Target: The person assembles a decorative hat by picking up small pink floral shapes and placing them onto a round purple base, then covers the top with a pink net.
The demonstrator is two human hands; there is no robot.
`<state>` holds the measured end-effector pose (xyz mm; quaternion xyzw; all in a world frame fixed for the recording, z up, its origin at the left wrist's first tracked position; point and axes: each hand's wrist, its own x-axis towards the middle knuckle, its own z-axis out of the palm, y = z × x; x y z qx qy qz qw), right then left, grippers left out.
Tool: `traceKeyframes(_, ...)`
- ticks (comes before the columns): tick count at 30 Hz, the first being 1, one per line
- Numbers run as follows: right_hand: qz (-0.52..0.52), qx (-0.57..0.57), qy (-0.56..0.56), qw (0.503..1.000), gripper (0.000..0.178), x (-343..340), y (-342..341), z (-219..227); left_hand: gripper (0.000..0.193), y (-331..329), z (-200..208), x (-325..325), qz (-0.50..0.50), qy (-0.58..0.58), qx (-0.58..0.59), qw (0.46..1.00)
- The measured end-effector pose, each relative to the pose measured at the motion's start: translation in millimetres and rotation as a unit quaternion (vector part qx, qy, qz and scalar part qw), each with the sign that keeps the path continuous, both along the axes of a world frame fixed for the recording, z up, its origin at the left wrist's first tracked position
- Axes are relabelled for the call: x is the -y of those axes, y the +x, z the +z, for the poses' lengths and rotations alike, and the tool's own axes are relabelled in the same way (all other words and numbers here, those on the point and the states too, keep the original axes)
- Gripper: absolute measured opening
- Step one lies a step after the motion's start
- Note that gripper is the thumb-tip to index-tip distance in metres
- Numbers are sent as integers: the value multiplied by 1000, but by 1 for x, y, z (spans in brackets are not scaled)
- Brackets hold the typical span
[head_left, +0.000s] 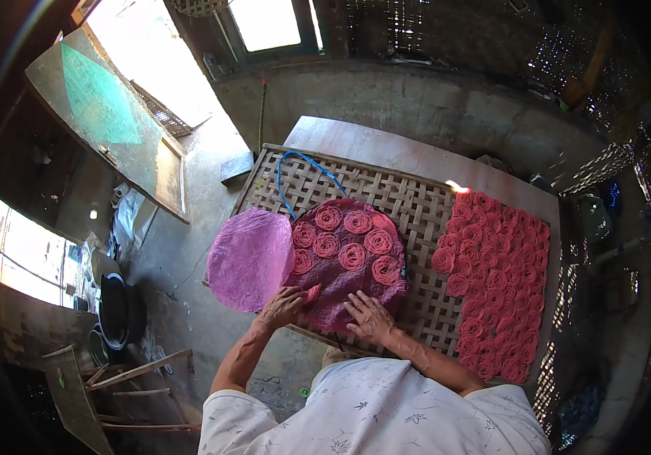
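A dark purple round sheet (328,279) lies on a woven bamboo rack (425,227) before me. Several pink coiled nests of thin strands (327,245) sit across its far half and right side. At its left, a lighter purple round (248,262) overhangs the rack's edge. My left hand (283,307) is at the near left of the dark round, fingers closed around a small pink coil (312,293) that shows tilted at the fingertips. My right hand (371,318) rests on the near right part of the dark round, fingers spread and holding nothing.
Rows of pink coiled nests (495,280) cover the rack's right end. A blue cord (280,178) loops behind the rounds. The rack lies on a pale table (356,136). On the left are an open door (105,114), a black tub (115,311) and a wooden frame (139,371).
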<state>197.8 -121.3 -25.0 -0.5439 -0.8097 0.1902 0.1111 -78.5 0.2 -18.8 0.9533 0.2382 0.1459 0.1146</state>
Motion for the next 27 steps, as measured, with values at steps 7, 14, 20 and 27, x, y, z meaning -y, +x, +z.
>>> traceKeyframes(7,0,7,7,1000,59,1,-1,-5,18,-17,20,21,-66,-39,50,996)
traceKeyframes(14,-35,-35,13,999,55,0,-3,-6,16,-19,54,54,133,-226,180,948)
traceKeyframes(20,-332,-529,-363,691,50,-1,2,64,20,73,76,62,235,-175,271,917)
traceKeyframes(27,-406,-662,-228,588,22,22,57,21,27,173,60,78,-50,-144,125,980)
